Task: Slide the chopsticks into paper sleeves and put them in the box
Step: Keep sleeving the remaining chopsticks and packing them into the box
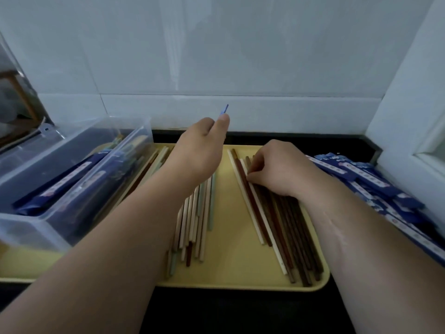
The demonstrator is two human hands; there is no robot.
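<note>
1. Pinches a blue paper sleeve [225, 109] in the left hand [199, 150], 12 o'clock above the yellow tray [231, 273].
2. Grips chopsticks [279, 220] with the right hand [277, 169], fingers curled, 3 o'clock on the tray.
3. Shows the clear box [36, 227] at 9 o'clock, sleeved pairs inside.

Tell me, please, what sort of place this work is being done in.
Probably a kitchen counter: a white tiled wall behind, a dark countertop, and a yellow tray of chopsticks on it.
</note>
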